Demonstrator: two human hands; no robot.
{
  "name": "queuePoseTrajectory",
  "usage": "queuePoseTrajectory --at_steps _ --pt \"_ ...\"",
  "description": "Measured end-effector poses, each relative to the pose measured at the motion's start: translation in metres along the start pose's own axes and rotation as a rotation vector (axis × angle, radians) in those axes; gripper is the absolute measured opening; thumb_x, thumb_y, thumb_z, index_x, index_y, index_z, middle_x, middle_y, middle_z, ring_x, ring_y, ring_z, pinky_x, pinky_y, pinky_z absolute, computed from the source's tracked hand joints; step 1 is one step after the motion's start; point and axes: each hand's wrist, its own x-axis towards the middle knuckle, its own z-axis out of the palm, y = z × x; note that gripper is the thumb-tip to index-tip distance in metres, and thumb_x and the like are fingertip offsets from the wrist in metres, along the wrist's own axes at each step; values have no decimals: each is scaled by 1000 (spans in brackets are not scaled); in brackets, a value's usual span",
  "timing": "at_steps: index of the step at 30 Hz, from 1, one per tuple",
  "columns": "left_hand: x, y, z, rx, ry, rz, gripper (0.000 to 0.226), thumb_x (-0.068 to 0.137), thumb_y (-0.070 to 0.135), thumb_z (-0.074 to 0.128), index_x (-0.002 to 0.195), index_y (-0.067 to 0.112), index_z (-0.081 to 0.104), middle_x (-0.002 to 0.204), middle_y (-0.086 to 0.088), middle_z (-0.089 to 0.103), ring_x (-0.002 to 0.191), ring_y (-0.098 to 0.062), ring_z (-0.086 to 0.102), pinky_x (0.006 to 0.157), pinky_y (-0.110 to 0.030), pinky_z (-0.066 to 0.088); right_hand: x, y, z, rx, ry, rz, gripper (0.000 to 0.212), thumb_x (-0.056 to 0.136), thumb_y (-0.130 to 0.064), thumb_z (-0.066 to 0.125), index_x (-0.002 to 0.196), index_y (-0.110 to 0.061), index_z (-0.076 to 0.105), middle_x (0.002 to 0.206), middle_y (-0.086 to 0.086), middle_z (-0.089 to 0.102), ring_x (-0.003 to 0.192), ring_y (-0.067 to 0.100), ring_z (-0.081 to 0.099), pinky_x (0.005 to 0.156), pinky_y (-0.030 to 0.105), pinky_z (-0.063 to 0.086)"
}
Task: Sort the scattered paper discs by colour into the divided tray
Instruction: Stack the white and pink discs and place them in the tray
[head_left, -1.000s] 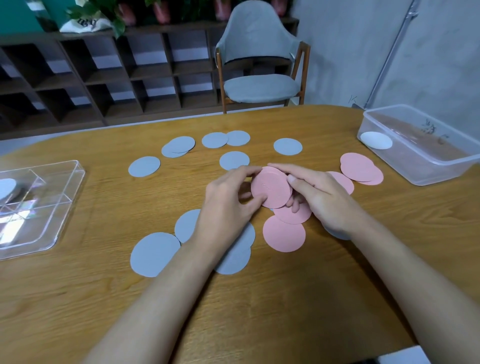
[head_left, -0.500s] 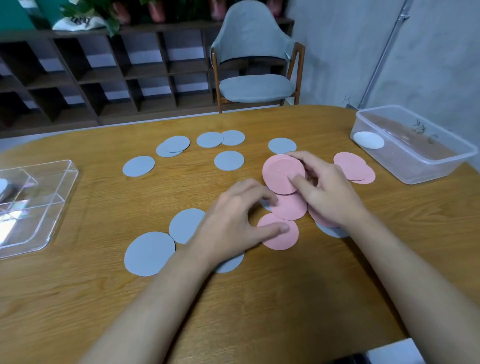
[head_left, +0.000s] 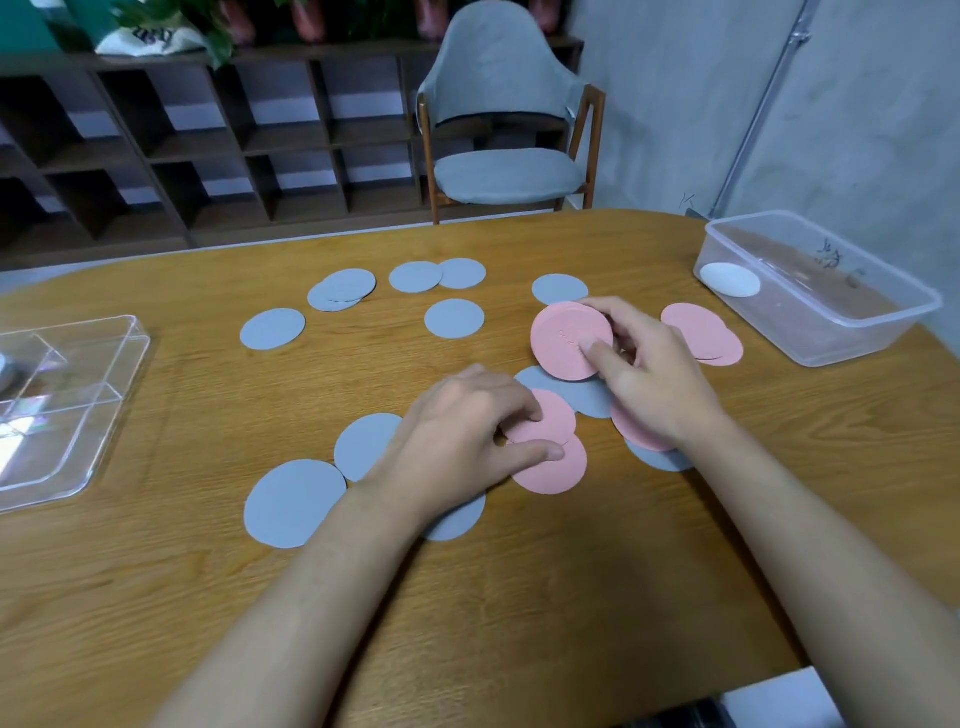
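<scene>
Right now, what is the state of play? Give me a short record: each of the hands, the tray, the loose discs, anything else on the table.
left hand: pinches a pink disc that overlaps a second pink one
right hand: holds a pink stack, tilted up
divided tray: left edge of view, contents mostly cut off
grey discs: loose on the table
clear tub: far right, one white disc inside

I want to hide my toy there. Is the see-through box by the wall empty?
Not empty: the clear plastic tub holds one white disc, lying flat on its bottom.
</scene>
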Motion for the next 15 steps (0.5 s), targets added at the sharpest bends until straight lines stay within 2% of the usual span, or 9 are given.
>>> queuePoseTrajectory --at_steps 3,5,7,9,12,15 --pt "-1 4 -5 68 56 52 41 102 60 43 102 33 74 87 13 72 87 -12 59 66 -32 48 0 -2 1 55 -32 -9 37 94 -23 57 129 -35 62 111 -6 72 98 25 65 88 51 53" --pt "-1 6 -7 84 154 38 42 107 54 38 105 33 74 86 15 71 83 -11 56 64 -31 47 -1 -3 2 102 -49 -20 37 97 -17 59 131 -31 63 113 -8 72 93 20 66 83 41 53" --pt "0 6 -7 24 279 9 35 107 44 46 102 25 75 85 13 72 79 -12 55 64 -30 46 -2 -5 2 130 -65 -24 39 99 -11 60 134 -29 64 111 -14 72 83 7 64 79 25 47" --pt "1 4 -5 -81 359 -68 22 105 31 56 99 19 74 83 10 73 74 -12 59 68 -32 48 -4 -7 3 142 -91 -23 41 101 -9 58 136 -29 64 105 -24 70 79 -1 60 77 16 43" --pt "2 3 -3 -214 357 -215 11 102 23 65 101 17 75 73 14 68 68 -8 63 70 -31 51 -5 -8 5 143 -131 -18 41 103 -10 56 140 -28 62 97 -34 65 83 -9 59 80 12 42" --pt "4 4 -3 -297 341 -334 14 95 23 73 108 20 74 73 11 72 71 -6 69 77 -26 56 -6 -9 6 138 -161 -2 41 105 -12 53 139 -33 62 77 -26 61 73 -2 54 73 15 43"
